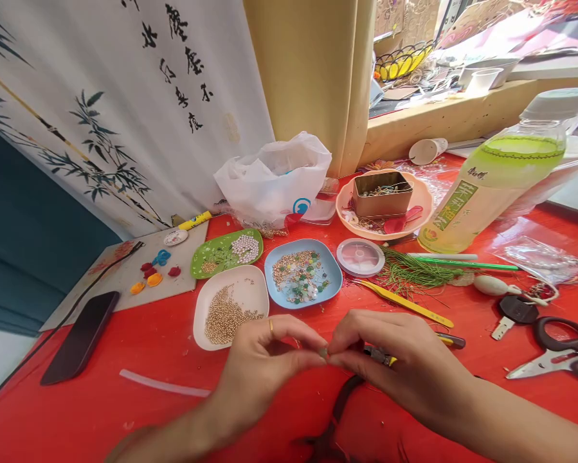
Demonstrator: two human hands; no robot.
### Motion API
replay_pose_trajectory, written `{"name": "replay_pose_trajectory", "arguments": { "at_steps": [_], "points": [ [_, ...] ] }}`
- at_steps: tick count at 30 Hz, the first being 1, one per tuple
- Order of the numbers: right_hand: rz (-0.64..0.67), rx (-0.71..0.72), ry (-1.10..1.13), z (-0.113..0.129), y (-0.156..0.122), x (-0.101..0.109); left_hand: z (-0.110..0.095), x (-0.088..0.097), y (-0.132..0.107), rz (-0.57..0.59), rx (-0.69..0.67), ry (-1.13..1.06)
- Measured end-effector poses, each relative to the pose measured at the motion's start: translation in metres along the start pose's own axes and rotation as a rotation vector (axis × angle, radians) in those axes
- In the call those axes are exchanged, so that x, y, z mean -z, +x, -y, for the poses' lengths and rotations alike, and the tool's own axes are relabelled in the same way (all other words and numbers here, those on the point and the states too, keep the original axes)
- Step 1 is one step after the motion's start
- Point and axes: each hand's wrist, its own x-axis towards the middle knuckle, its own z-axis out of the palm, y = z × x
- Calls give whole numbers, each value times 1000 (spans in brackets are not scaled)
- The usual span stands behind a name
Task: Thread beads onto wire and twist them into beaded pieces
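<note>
At the frame's lower centre, the left hand [260,360] pinches a small greenish bead [323,352]; the right hand [397,350] pinches right against it, anything it grips hidden. This looks like fine two-handed work; the next move probably calls for steady, aligned fingertips.

The left forearm [182,427] slants in from seven o'clock and the right forearm [515,411] from four, the left hand [257,360] aimed toward two o'clock, the right hand [395,354] toward ten, both pinching, fingertips [312,359] nearly meeting.
</note>
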Motion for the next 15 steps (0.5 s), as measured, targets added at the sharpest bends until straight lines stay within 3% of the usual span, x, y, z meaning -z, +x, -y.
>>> {"name": "replay_pose_trajectory", "arguments": {
  "at_steps": [6,15],
  "points": [
    [2,-19,94,-1,1,-1,3,2,6,182,182,-225],
    [-39,123,30,-7,2,-4,13,-1,7,157,338,-395]
  ]
}}
